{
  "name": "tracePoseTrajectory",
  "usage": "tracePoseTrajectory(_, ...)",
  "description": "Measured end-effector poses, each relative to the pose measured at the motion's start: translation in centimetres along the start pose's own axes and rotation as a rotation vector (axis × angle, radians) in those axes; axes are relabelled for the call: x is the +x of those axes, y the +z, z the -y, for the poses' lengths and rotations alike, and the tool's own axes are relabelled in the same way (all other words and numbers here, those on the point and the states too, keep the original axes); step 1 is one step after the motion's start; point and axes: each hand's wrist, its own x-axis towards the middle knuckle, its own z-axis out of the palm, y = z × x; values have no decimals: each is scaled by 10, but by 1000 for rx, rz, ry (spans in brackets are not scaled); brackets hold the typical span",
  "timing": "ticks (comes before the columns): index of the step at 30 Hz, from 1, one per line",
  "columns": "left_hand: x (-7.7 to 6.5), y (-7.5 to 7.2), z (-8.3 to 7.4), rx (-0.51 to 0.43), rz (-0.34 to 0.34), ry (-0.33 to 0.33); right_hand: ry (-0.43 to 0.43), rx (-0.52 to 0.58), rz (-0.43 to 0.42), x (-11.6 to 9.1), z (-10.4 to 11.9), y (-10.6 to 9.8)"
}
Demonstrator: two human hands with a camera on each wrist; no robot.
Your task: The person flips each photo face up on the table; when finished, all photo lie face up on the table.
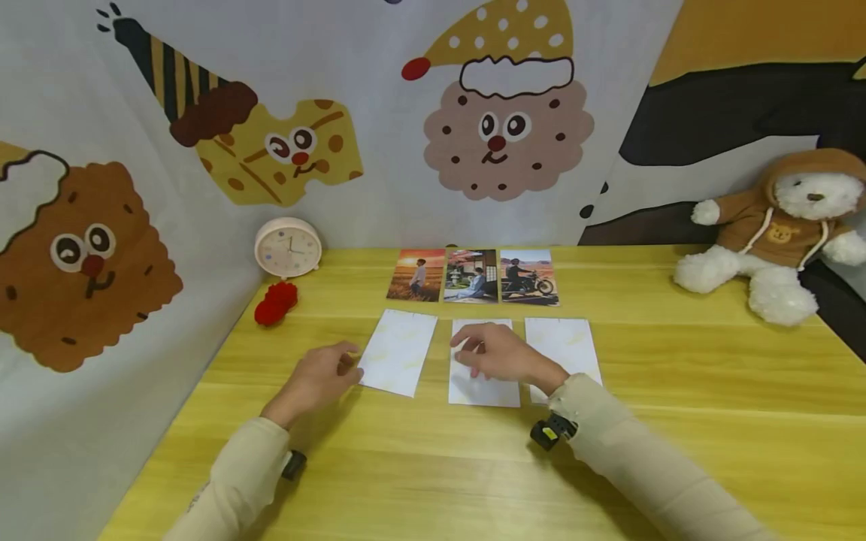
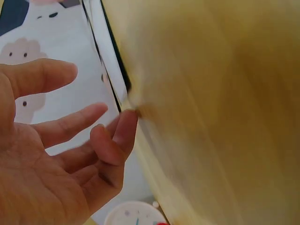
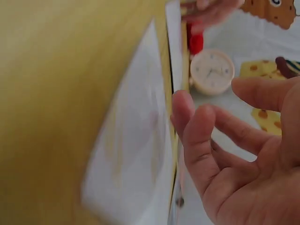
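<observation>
Three white cards lie in a row on the table: a slightly turned left card (image 1: pixel 398 353), a middle card (image 1: pixel 482 393) and a right card (image 1: pixel 563 342). Beside the left card's near left edge is my left hand (image 1: pixel 314 385), fingers loosely bent around nothing; whether it touches the card I cannot tell. My right hand (image 1: pixel 499 355) hovers over the middle card with relaxed, bent fingers and no object in them. Its forearm partly covers the right card. Behind stand in line a sunset photo (image 1: pixel 416 276), a garden photo (image 1: pixel 471 276) and a motorcycle photo (image 1: pixel 530 278).
A round pink clock (image 1: pixel 288 249) stands at the back left of the wooden table (image 1: pixel 419 466), with a red object (image 1: pixel 276 303) before it. At the back right sits a white teddy bear (image 1: pixel 778 233) in a brown hoodie. A cartoon-printed cloth (image 1: pixel 386 135) hangs behind.
</observation>
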Motion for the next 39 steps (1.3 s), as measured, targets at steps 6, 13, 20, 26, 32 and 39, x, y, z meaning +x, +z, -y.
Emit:
tracePoseTrajectory(6,6,6,-4,17,-11,-39,0,147,24,5,15,27)
tracePoseTrajectory(13,4,10,-5,-8,-33,-35,25,281,-19,5,22,47)
tracePoseTrajectory(20,7,12,-1,-126,-45,-56,44,342,-52,3,23,53)
tracePoseTrajectory(26,10,10,5,-302,-53,-92,60,333,-58,2,25,53)
tracePoseTrajectory(32,15,0,4,-441,-1,-85,61,263,-45,2,29,50)
tracePoseTrajectory(39,24,-10,-4,-572,43,-63,61,102,-16,9,38,42)
